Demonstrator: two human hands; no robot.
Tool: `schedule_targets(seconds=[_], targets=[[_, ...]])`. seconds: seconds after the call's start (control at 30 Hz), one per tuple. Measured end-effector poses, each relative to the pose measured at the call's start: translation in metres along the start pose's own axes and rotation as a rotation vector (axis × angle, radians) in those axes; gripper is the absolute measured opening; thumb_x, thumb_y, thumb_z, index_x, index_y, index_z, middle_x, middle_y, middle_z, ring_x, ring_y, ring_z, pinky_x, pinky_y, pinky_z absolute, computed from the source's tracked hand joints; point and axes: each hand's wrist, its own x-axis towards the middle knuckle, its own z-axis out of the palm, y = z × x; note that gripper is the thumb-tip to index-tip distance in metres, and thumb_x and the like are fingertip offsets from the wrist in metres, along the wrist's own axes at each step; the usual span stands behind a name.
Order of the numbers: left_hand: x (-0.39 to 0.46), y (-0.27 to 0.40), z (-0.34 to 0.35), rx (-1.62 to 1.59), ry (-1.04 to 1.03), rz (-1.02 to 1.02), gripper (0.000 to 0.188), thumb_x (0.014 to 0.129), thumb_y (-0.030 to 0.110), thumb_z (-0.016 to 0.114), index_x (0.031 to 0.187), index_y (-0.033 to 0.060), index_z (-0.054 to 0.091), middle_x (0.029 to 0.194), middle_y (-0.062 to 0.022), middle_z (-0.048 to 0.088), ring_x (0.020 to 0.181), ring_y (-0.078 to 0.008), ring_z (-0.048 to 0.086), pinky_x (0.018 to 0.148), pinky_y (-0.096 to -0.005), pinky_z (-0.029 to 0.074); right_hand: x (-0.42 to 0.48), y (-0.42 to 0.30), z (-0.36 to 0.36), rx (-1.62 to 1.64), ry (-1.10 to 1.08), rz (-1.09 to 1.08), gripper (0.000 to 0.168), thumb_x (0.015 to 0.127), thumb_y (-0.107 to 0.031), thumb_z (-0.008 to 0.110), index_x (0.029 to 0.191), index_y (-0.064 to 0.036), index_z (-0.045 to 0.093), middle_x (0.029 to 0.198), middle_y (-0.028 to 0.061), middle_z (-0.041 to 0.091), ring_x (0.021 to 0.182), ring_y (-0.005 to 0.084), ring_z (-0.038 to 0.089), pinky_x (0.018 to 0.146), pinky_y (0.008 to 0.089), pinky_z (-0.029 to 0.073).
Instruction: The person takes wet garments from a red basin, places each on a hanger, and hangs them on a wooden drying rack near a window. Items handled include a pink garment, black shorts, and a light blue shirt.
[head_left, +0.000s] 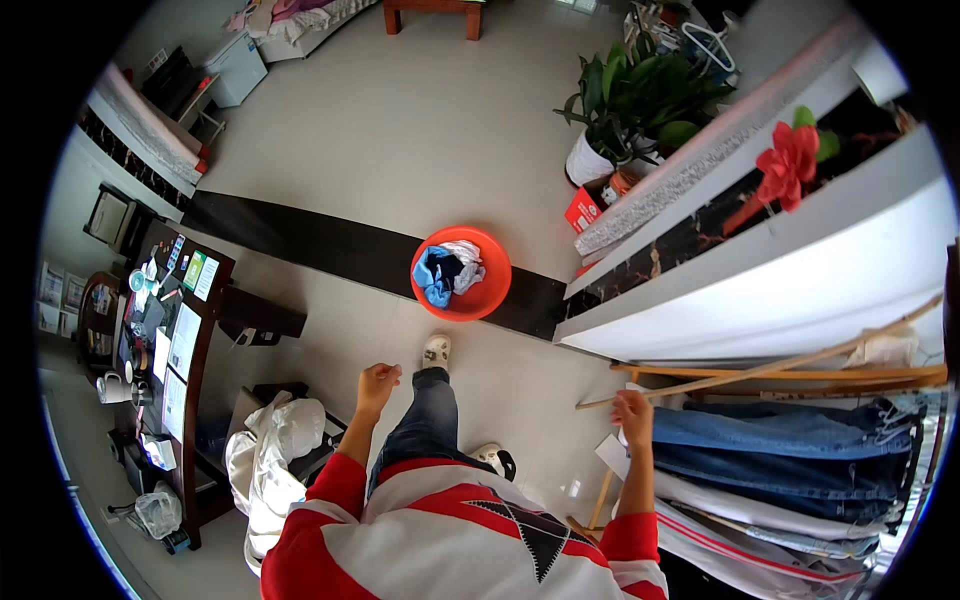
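My left hand (377, 387) is raised left of my leg, its fingers curled in and nothing visible in it. On the right, my right hand (634, 414) overlaps a long wooden pole (757, 369) near its lower end; whether the fingers grip the pole cannot be told. An orange-red plastic basin (493, 289) sits on the floor ahead of my foot, across a dark floor strip. In it lie a light blue cloth (433, 279), a dark cloth (448, 268) and white or grey cloths (469, 271). Jeans (780, 435) hang beside my right hand.
A wooden rack (795, 373) with hanging trousers stands right. The cluttered desk (196, 330) and a white cloth bundle (279, 442) are at left. A potted plant (637, 90), a red box (583, 209) and a partition wall with a red flower (789, 161) stand ahead on the right.
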Motion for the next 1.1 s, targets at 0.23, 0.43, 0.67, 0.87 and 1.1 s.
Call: schedule_targets(seconds=[0.23, 0.43, 0.67, 0.87, 1.1], targets=[[0.083, -0.009, -0.024, -0.119, -0.088, -0.194, 0.024, 0.088, 0.019, 0.060, 0.091, -0.0037, 0.067, 0.081, -0.0097, 0.068, 0.073, -0.0184, 0.068, 0.067, -0.0280, 0.052, 0.188, 0.065, 0.202, -0.272, -0.360, 0.498, 0.014, 0.085, -0.016, 0.059, 0.091, -0.005, 0.062, 0.079, 0.0077, 0.065, 0.064, 0.0165, 0.064, 0.055, 0.0297, 0.054], [0.112, -0.026, -0.038, -0.269, -0.048, -0.328, 0.021, 0.092, 0.011, 0.053, 0.092, -0.0059, 0.065, 0.084, -0.0102, 0.067, 0.074, -0.0182, 0.066, 0.070, -0.0283, 0.054, 0.283, 0.077, 0.364, -0.771, -0.516, -0.126, 0.023, 0.082, -0.021, 0.060, 0.097, -0.004, 0.065, 0.101, 0.0173, 0.065, 0.101, 0.0333, 0.060, 0.087, 0.0412, 0.048], [0.097, -0.066, -0.008, -0.382, 0.114, -0.614, 0.019, 0.091, 0.012, 0.055, 0.092, -0.0028, 0.065, 0.084, -0.0077, 0.068, 0.074, -0.0164, 0.067, 0.066, -0.0249, 0.047, 0.397, 0.104, 0.533, -0.610, -0.715, -0.094, 0.045, 0.078, -0.022, 0.071, 0.116, -0.003, 0.059, 0.125, 0.0194, 0.054, 0.119, 0.0323, 0.051, 0.100, 0.0388, 0.041], [0.070, -0.113, 0.031, -0.482, 0.154, -0.851, 0.024, 0.091, 0.017, 0.057, 0.101, -0.0037, 0.064, 0.094, -0.0118, 0.068, 0.084, -0.0204, 0.066, 0.075, -0.0298, 0.048, 0.504, 0.220, 0.643, -0.621, -0.652, -0.072, 0.043, 0.077, -0.022, 0.072, 0.116, -0.007, 0.062, 0.135, 0.0177, 0.042, 0.108, 0.0294, 0.055, 0.086, 0.0365, 0.050], [0.068, -0.111, 0.055, -0.420, 0.178, -0.889, 0.029, 0.092, 0.024, 0.055, 0.101, -0.0019, 0.066, 0.096, -0.0110, 0.068, 0.083, -0.0193, 0.066, 0.074, -0.0306, 0.050, 0.517, 0.214, 0.703, 0.095, -0.561, 0.480, 0.036, 0.082, -0.025, 0.071, 0.110, -0.003, 0.064, 0.091, 0.0043, 0.060, 0.079, 0.0137, 0.057, 0.069, 0.0295, 0.055]])
